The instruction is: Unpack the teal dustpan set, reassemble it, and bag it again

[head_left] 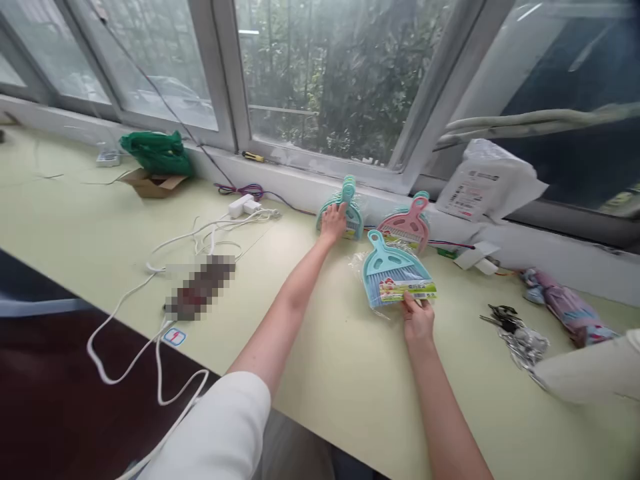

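Note:
My left hand [334,222] reaches far across the pale green table [350,373] and rests on a stack of teal mini dustpan-and-brush sets [350,200] leaning by the window sill. A blue dustpan-and-brush set [395,273] in clear plastic wrap lies flat on the table, and my right hand [418,320] grips its near edge by the label. A stack of pink sets [407,227] stands just behind the blue one, against the sill.
White power cables [150,333] and a power strip [243,205] trail across the left of the table. A cardboard box [153,183] with a green bag [157,152] sits far left. Keys [520,337], a folded umbrella [570,310] and a white packet [487,183] lie to the right.

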`<state>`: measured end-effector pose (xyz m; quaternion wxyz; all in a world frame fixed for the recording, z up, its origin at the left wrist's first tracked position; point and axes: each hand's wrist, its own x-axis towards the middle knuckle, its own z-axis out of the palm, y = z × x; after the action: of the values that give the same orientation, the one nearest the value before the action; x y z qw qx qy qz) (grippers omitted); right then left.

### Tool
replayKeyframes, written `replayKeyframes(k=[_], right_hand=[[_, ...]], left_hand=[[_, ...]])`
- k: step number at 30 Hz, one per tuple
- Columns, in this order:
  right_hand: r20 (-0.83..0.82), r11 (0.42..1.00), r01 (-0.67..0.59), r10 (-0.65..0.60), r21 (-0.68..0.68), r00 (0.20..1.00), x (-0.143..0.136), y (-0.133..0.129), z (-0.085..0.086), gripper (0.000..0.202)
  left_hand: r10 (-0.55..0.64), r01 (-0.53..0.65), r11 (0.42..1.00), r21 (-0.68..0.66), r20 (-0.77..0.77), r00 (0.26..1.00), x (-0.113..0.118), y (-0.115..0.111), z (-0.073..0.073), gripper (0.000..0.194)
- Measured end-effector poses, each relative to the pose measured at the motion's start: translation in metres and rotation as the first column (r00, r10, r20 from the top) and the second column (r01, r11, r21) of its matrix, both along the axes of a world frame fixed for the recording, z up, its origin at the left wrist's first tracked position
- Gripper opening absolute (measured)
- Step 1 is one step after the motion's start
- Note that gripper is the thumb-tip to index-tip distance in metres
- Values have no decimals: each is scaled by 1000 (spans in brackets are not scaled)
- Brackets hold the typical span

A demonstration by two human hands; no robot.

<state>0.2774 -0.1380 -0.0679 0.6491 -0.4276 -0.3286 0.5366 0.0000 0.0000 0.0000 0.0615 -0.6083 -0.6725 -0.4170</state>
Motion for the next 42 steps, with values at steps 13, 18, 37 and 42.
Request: replayKeyframes(k=[13,18,37,42], right_hand=[[49,997,-48,45,53,998,6,1,-7,59],[42,995,-89,87,47,995,1,-2,-7,58],[152,942,-337,332,5,931,-11,-39,11,54],[185,931,-363,360,-14,915,-12,-42,16,51]], left_hand=[[-283,270,959,87,338,898,0,-54,-10,44],[-319,728,676,-112,846,426,32,-113,-27,53],[-186,711,679,-184,893,409,-29,-234,-37,50],[-151,621,760,-189,879,453,-14,-217,-38,27]])
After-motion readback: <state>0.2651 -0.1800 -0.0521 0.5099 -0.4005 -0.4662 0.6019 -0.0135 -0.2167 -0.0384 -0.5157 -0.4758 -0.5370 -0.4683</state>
